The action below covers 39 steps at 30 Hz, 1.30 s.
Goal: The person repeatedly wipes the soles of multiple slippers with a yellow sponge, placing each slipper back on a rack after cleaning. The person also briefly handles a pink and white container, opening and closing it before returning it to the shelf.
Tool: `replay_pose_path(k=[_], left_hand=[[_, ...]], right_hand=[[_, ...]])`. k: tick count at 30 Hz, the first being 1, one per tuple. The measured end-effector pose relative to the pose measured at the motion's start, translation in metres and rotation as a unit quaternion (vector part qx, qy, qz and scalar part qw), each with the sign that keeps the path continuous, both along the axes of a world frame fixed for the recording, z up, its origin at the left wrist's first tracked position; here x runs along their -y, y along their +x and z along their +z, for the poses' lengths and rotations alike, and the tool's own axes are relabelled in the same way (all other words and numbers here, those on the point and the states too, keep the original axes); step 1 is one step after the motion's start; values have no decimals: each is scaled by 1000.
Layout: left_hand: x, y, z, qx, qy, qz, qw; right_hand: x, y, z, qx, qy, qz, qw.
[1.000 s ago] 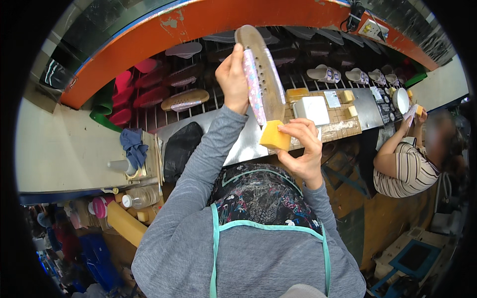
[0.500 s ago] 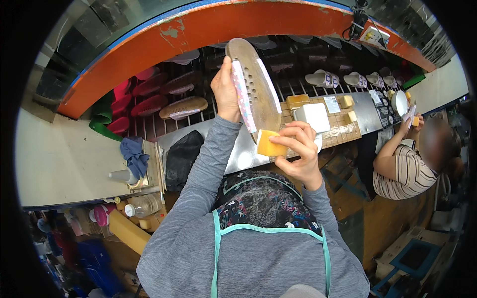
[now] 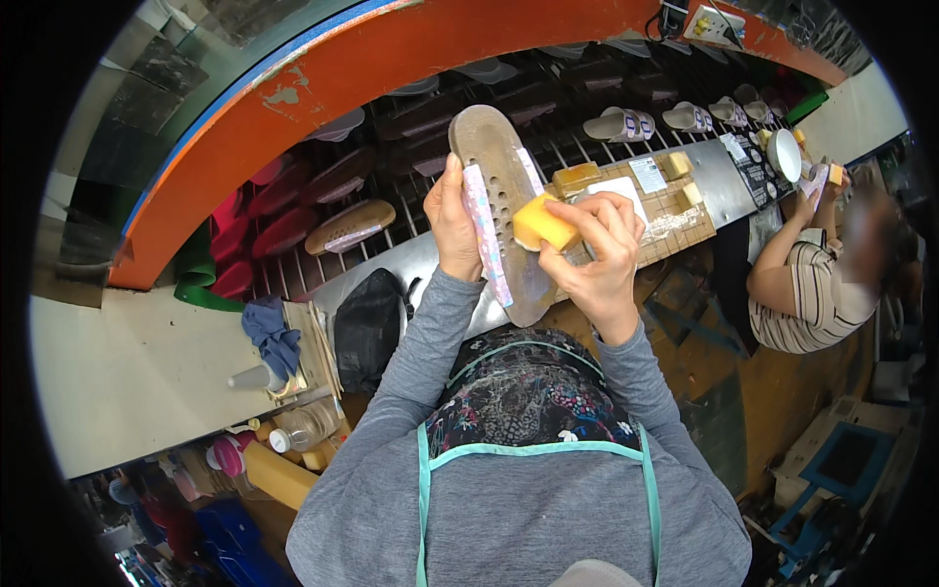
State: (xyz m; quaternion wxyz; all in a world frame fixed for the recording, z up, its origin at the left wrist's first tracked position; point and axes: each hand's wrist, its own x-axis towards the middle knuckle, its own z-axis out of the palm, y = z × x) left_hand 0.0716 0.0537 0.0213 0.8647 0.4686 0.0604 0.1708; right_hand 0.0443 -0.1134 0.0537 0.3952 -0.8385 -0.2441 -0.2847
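My left hand [image 3: 453,230] grips a brown sandal sole [image 3: 484,142] by its left edge, holding it up in front of me. The sole has rows of round holes down its middle and white-and-pink patterned strips on both sides. Pinched between the fingers of my right hand [image 3: 606,259] is a yellow sponge [image 3: 546,223]. It rests against the right side of the sole, over the strip there, and covers part of that strip.
Behind stands a rack with brown soles [image 3: 349,227], red ones [image 3: 287,230] and white sandals [image 3: 618,125]. A tiled board [image 3: 685,227] carries sponge blocks and a white container [image 3: 621,194]. A co-worker [image 3: 807,293] sits at right. A black bag [image 3: 367,333] lies left.
The sponge has moved up from the sole's lower end to the strip on its right side. The sole has come lower and slightly nearer to me. My view has shifted a little.
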Motion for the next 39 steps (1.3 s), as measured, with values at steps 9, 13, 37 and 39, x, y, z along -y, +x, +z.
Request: replay_pose_path(k=[9,13,37,39], left_hand=[[-35,15,5,22,-161,81,983],[-33,15,6,51,-166,62,983],[-22,43,8,25,-172,-3,985],[8,40,6,-7,-76,28,997]], right_hand=[[15,-38,-17,-56,-6,54,997],[20,-38,-22,-52,73,14,996],[24,-30,-20,-14,74,-16,997],[29,-7,-6,25,90,-47,994]])
